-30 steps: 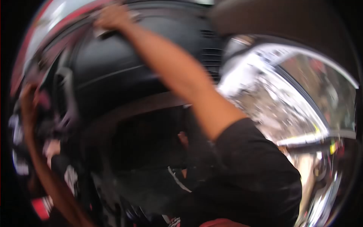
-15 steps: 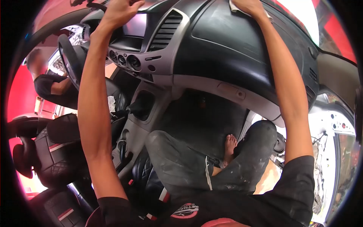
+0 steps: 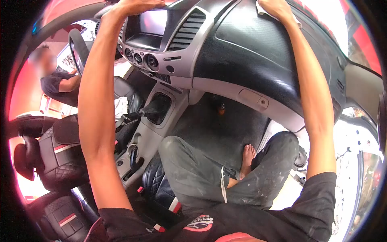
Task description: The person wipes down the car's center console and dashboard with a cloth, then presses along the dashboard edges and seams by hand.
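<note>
My left hand (image 3: pixel 139 5) reaches to the dashboard's upper edge, just above the centre screen (image 3: pixel 153 22). Its thumb side shows stretched out, while the other fingers are cut off by the frame's top. On the passenger side, my right hand (image 3: pixel 275 9) holds a pale cloth (image 3: pixel 263 9) against the top of the black dashboard (image 3: pixel 250 32). Part of the cloth is under the hand, and the fingertips run out of view. A slatted air vent (image 3: pixel 188 30) lies between both hands.
I sit cross-legged in the passenger area. The gear lever (image 3: pixel 151 109) and handbrake (image 3: pixel 135 155) are on the console at left. Another person (image 3: pixel 60 82) is beyond the steering wheel (image 3: pixel 76 50). Black seats (image 3: pixel 66 161) stand at lower left; the door opening is at right.
The view has shifted, so the dashboard appears farther right and lower. My left hand now lies flatter above the screen. My right hand stays on the cloth.
</note>
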Action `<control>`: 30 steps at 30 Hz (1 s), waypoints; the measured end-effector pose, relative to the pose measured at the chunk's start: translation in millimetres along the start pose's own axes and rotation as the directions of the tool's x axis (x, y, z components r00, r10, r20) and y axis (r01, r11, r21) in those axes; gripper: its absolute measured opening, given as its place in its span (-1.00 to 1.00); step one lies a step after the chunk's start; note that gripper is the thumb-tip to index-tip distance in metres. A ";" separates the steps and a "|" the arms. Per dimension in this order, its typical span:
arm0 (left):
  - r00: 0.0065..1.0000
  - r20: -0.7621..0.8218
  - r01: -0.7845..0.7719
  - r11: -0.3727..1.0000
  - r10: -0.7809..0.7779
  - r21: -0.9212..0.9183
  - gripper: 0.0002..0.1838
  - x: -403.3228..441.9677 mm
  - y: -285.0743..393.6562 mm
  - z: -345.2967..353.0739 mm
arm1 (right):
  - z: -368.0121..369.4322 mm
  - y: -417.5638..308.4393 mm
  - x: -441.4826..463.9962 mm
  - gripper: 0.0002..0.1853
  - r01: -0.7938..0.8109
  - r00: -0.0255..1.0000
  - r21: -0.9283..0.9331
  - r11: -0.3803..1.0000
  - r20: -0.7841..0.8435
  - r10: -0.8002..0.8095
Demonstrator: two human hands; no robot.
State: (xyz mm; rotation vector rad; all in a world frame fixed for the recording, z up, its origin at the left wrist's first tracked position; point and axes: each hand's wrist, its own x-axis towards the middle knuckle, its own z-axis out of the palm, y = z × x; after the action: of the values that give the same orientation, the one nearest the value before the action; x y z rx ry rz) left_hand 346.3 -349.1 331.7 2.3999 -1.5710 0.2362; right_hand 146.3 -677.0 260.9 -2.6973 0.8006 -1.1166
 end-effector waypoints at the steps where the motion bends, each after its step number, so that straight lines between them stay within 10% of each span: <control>1: 1.000 -0.001 -0.009 1.000 0.009 -0.009 -0.79 0.4 1.4 -1.1 | -0.8 1.0 2.3 -0.57 0.002 1.000 0.002 1.000 0.014 -0.002; 30: 0.998 0.009 -0.069 0.993 0.069 0.099 -0.80 9.9 11.1 0.6 | -8.6 3.7 2.4 -0.54 0.028 0.998 -0.038 0.999 0.055 -0.026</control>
State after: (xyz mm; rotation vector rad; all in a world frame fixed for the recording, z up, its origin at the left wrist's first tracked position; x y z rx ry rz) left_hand 340.0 -362.1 335.3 2.4238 -1.6844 0.3283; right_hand 140.2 -680.6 267.5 -2.7652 0.7876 -1.0388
